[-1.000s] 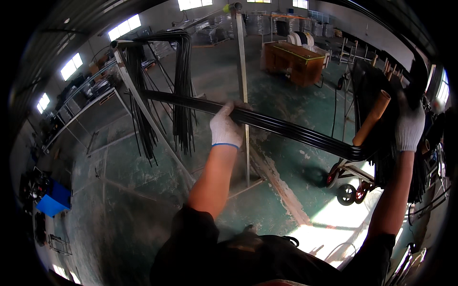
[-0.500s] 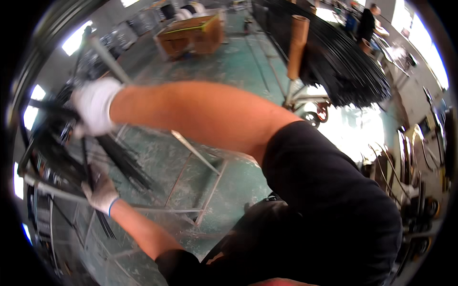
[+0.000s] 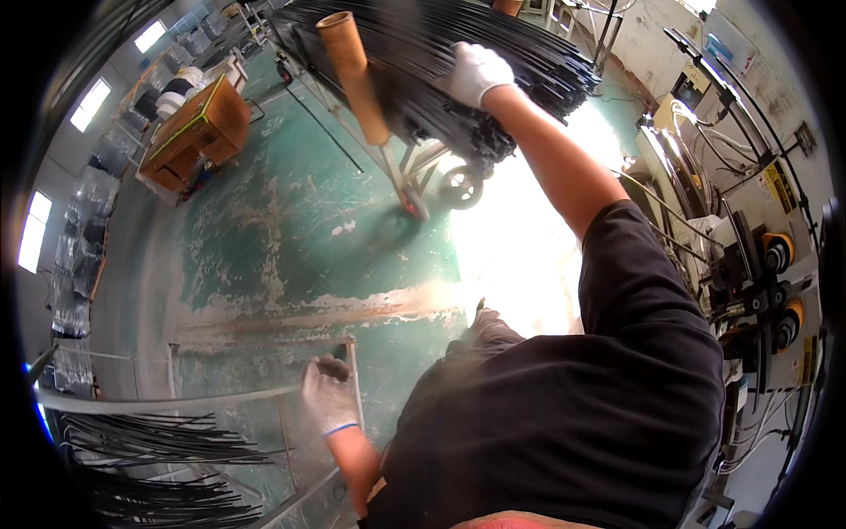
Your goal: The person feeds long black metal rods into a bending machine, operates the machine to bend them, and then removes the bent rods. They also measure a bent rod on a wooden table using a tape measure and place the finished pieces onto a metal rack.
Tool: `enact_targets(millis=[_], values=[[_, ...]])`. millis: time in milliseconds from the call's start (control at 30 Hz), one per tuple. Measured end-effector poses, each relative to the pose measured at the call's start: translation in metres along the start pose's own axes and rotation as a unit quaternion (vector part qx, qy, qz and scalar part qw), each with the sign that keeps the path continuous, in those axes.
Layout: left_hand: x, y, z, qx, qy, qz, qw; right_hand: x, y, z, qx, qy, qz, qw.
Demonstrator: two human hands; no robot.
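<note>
Green workshop floor [image 3: 291, 220], right hand [image 3: 476, 72] fingers closed on black rod bundle [image 3: 458, 62] atop cart [image 3: 432, 167], left hand [image 3: 328, 397] fingers curled around metal rack frame [image 3: 264, 392].

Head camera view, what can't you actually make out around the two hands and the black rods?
- Right hand: rests on the black rod bundle on the wheeled cart; the glove hides any grip.
- Rod bundle: upper end cut off by the picture's top edge.
- Left hand: blurred at the metal rack; unclear whether it holds anything.
- Rods on the rack: run out into the dark fisheye rim.
</note>
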State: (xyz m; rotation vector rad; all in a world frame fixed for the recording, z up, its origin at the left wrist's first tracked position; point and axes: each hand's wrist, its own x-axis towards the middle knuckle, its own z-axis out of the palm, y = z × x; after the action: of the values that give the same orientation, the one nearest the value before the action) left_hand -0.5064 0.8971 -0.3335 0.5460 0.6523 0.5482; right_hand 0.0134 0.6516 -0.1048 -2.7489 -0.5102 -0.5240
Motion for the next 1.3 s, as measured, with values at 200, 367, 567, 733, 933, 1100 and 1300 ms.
enact_targets(millis=[200, 367, 567, 733, 933, 1100, 1300], values=[[0.096, -0.009, 0.221, 0.134, -0.117, 0.107, 0.978, 0.100, 0.144, 0.037, -0.103, -0.163, 0.143, 0.971], [0.140, -0.070, 0.395, 0.232, -0.203, 0.155, 0.938, 0.124, 0.137, 0.048, -0.130, -0.229, 0.096, 0.960], [0.194, -0.138, 0.520, 0.306, -0.330, 0.160, 0.879, 0.152, 0.175, 0.046, -0.054, -0.294, 0.032, 0.954], [0.259, -0.191, 0.554, 0.379, -0.356, 0.215, 0.827, 0.181, 0.172, 0.043, -0.054, -0.302, 0.023, 0.952], [0.265, -0.199, 0.556, 0.421, -0.413, 0.240, 0.771, 0.196, 0.209, 0.060, 0.075, -0.287, 0.052, 0.954], [0.274, -0.168, 0.561, 0.355, -0.431, 0.056, 0.827, 0.191, 0.205, 0.050, 0.260, -0.322, 0.070, 0.908], [0.278, -0.170, 0.562, 0.331, -0.449, 0.075, 0.826, 0.185, 0.212, 0.070, 0.338, -0.318, 0.011, 0.886]])
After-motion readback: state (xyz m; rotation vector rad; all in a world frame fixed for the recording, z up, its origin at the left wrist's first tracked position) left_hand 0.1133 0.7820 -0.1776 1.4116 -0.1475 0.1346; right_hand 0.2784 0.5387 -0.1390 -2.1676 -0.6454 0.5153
